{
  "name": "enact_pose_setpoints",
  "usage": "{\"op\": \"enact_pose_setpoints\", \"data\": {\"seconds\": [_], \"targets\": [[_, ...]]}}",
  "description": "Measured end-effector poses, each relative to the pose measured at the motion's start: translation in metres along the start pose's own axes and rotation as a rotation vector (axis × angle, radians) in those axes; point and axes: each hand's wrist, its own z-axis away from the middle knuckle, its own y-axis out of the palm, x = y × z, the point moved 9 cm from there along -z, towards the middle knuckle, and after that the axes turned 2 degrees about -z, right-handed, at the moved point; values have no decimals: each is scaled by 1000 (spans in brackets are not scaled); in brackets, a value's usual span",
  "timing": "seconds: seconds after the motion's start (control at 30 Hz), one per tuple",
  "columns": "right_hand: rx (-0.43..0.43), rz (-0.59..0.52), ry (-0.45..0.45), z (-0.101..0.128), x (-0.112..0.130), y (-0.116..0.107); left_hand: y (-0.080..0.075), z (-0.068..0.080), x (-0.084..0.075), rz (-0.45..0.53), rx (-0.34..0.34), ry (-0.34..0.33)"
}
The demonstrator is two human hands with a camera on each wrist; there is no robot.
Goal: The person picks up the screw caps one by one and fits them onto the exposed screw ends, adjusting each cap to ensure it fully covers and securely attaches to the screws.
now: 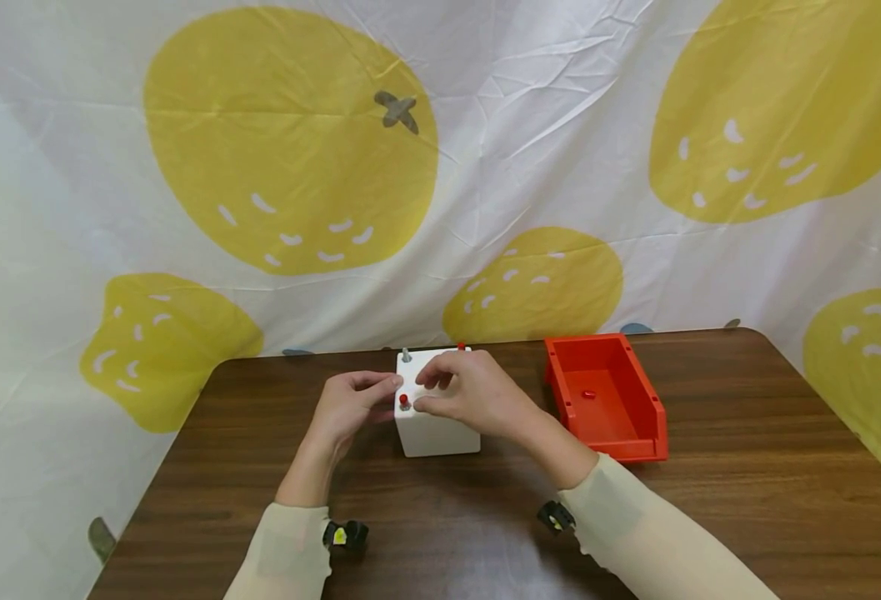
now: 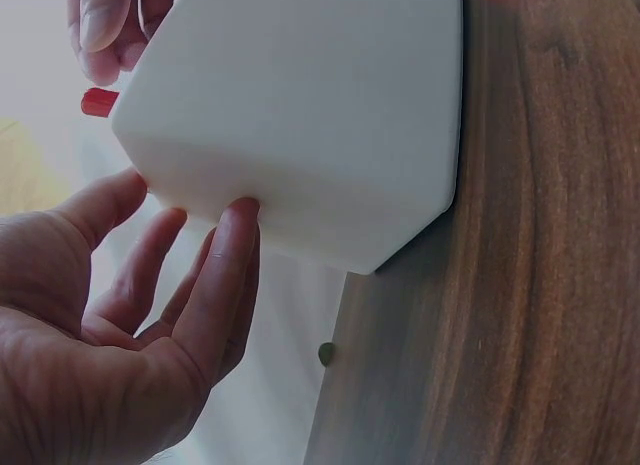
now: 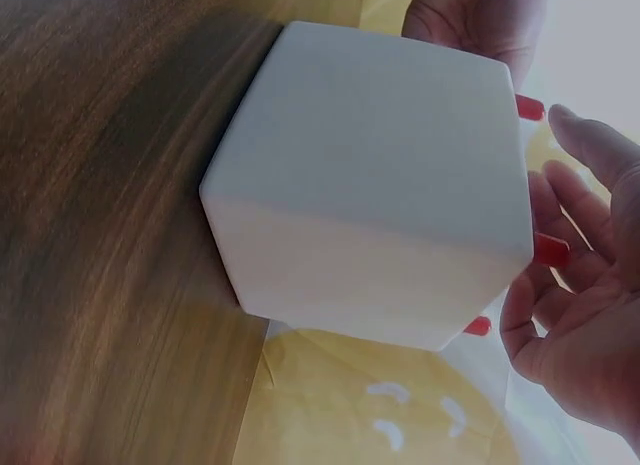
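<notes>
A white box (image 1: 438, 435) stands on the table with small posts on its top. Red caps sit on the front-left post (image 1: 404, 400), front-right post (image 3: 551, 249) and back-right post (image 1: 461, 346). The back-left post (image 1: 406, 355) shows bare metal. My left hand (image 1: 353, 404) touches the box's left side with its fingertips, the thumb at the top edge. Above the box top hovers my right hand (image 1: 478, 392), fingers bent loosely, thumb tip just beside the front-left cap. Nothing shows between its fingers. In the head view this hand hides the front-right post.
To the right of the box is a red open-front bin (image 1: 661, 429) with one small red cap (image 1: 588, 394) inside. The brown wooden table (image 1: 260, 450) ends at a white curtain (image 1: 530, 167) with yellow fruit prints.
</notes>
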Motion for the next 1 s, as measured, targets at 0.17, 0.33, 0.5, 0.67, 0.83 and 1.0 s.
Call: {"op": "enact_pose_setpoints", "data": {"seconds": [0.17,0.33,0.5,0.67,0.83,1.0], "targets": [[-17,13,-4,3,-2,-8,-1,1,-1,-17,-3,4],[-40,3,7,6,-3,-18,-1,1,-1,-34,-9,-2],[-55,3,15,10,-5,-28,-1,1,-2,-35,-14,-4],[-68,-7,56,14,-12,-39,-1,0,-2,-48,-17,-5],[-76,-19,84,20,-16,-49,-1,1,-2,-50,-16,-11],[-79,-13,100,24,-19,-58,-2,2,-3,-50,-14,-9]]}}
